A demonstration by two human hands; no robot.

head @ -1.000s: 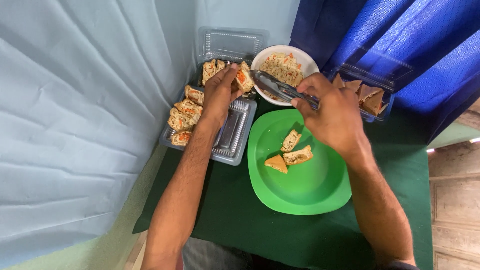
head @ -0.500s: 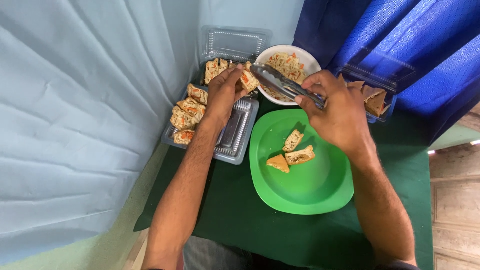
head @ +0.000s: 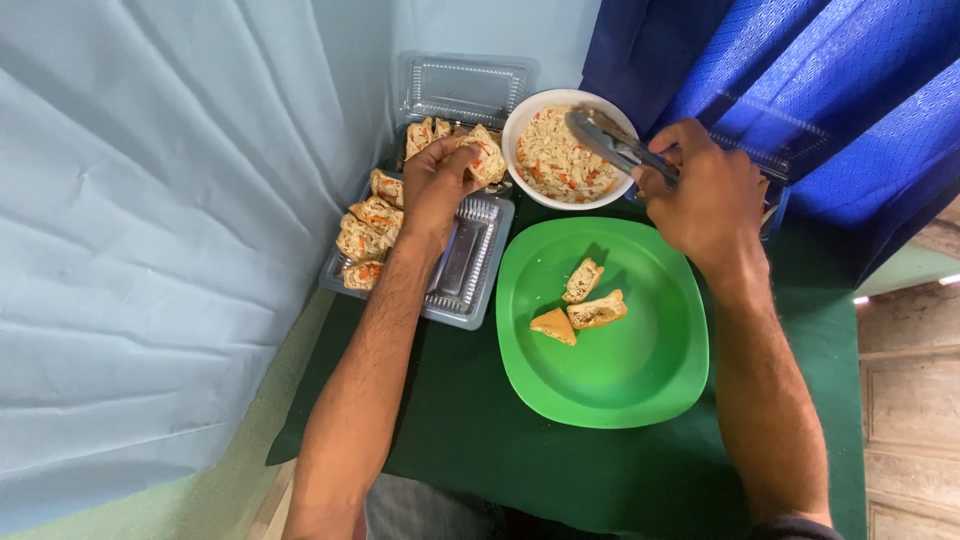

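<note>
The left hand (head: 437,185) grasped a stuffed tan pastry piece (head: 485,158), held over the clear plastic clamshell tray (head: 470,270) just beside the round white bowl of shredded filling (head: 560,158). The right hand (head: 705,195) clenched grey metal tongs (head: 615,142), whose tips reached over that bowl. Below both hands lay a square green plastic plate (head: 640,370) carrying three pastry pieces (head: 585,305).

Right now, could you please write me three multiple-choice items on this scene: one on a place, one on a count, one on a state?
1. Where are the metal tongs?
A. over the white bowl
B. on the green plate
C. in the clear tray

2. How many pieces lie on the green plate?
A. one
B. three
C. six

3. The left hand is
A. empty
B. flat on the table
C. holding a stuffed piece

Answers: 1 A, the right hand holds them above the filling. 2 B, three pieces sit together. 3 C, its fingers grip it.
</note>
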